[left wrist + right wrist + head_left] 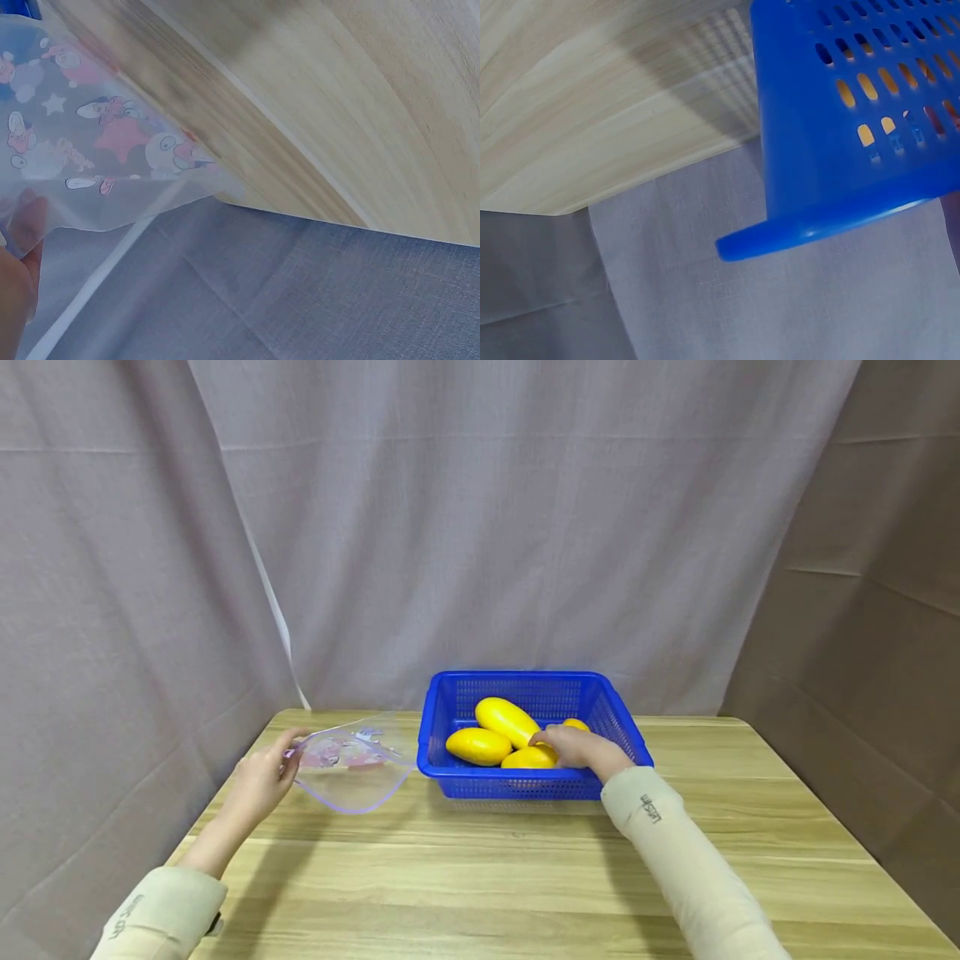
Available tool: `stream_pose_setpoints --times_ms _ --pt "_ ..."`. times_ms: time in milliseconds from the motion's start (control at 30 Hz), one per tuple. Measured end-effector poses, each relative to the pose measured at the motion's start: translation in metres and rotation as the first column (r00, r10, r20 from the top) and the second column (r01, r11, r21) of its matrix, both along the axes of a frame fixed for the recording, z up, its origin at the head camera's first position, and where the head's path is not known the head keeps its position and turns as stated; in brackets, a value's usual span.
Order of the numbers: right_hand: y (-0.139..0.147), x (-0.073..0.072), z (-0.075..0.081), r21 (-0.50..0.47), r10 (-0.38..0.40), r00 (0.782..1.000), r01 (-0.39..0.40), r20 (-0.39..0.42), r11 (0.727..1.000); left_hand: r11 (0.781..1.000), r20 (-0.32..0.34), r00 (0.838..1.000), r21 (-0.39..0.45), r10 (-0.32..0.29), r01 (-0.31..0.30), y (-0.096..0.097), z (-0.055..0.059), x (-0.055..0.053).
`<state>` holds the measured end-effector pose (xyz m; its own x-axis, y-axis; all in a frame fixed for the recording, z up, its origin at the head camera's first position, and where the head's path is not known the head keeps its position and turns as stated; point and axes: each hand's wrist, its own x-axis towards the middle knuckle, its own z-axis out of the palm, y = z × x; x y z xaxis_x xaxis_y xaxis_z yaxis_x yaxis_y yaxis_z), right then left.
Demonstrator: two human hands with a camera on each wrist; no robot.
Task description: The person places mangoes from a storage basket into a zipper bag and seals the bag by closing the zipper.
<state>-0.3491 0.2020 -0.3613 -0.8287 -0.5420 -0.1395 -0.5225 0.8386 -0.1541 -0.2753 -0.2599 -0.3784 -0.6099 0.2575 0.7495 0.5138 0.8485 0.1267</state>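
My left hand (pixel 262 778) pinches the edge of a clear zip bag (pixel 358 787) at the left of the table. Pink and white cartoon prints cover the bag (pixel 112 142) in the left wrist view, and its mouth gapes in the head view. My right hand (pixel 576 747) reaches over the front rim of a blue plastic basket (pixel 480 787). Its fingers curl over the right end of a yellow mango (pixel 528 758) at the front; some fingertips are hidden. Beside it lie another mango (pixel 478 747) and a longer one (pixel 507 718) behind.
One more mango (pixel 576 724) shows partly behind the right hand. The wooden table (pixel 480 868) runs back to a grey curtain (pixel 510 543), with curtains on both sides too. The basket's slotted wall (pixel 802 135) fills the right wrist view's upper right.
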Motion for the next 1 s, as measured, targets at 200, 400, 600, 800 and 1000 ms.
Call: stream_pose_setpoints --times_ms 200,400,600,800,1000 --pt "0.004 -0.002 0.0 -0.011 0.053 0.997 -0.053 -0.048 0.999 1.0 -0.061 0.998 0.023 0.0 0.001 -0.002 -0.005 -0.003" --pt "0.006 -0.002 0.002 -0.004 0.092 0.993 -0.092 -0.079 0.996 0.999 -0.057 0.998 0.051 0.022 -0.019 -0.001 -0.006 -0.005" --pt "0.005 0.0 0.008 0.007 0.089 0.991 -0.089 -0.097 0.996 0.994 -0.038 0.997 0.084 0.071 -0.067 0.0 -0.005 -0.007" --pt "0.004 0.005 0.018 -0.021 0.059 0.994 -0.061 -0.093 0.998 0.99 0.013 0.995 0.095 0.102 -0.103 -0.001 -0.007 -0.005" --pt "0.002 0.01 0.028 -0.047 0.055 0.988 -0.062 -0.141 0.997 0.994 -0.019 0.995 -0.041 0.099 -0.1 -0.004 -0.015 -0.004"
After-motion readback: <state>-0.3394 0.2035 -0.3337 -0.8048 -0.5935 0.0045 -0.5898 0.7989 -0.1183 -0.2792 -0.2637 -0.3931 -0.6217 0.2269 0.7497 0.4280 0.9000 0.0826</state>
